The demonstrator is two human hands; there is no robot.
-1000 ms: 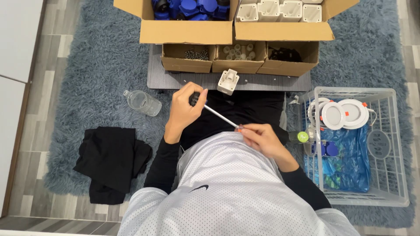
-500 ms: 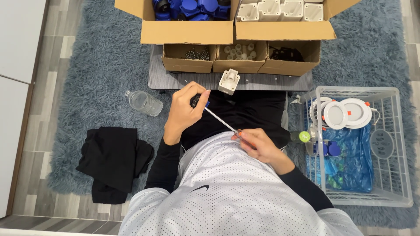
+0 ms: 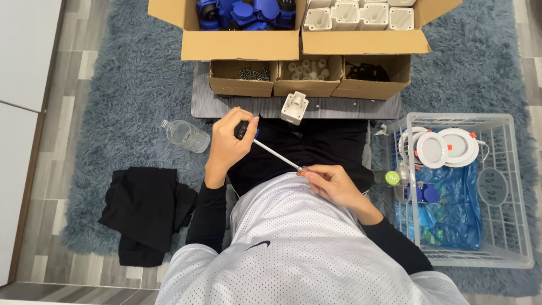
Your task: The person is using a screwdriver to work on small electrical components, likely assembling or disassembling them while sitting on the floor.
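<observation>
My left hand [image 3: 227, 146] grips the dark handle of a screwdriver [image 3: 271, 153], whose thin metal shaft slants down to the right. My right hand [image 3: 332, 183] pinches a small part at the shaft's tip; the part is mostly hidden by the fingers. Both hands are over my lap, above black trousers. A white plastic housing [image 3: 295, 107] stands on the grey mat [image 3: 203, 104] just beyond the hands.
Three small cardboard boxes [image 3: 309, 76] and two big cartons [image 3: 243, 39] with blue and white parts line the far side. A white wire basket [image 3: 508, 192] with round lamps stands at right. An empty clear bottle [image 3: 184, 135] and black cloth [image 3: 148, 212] lie at left on the blue rug.
Both hands stay on the screwdriver and have shifted only slightly; the tool's slant has changed a little.
</observation>
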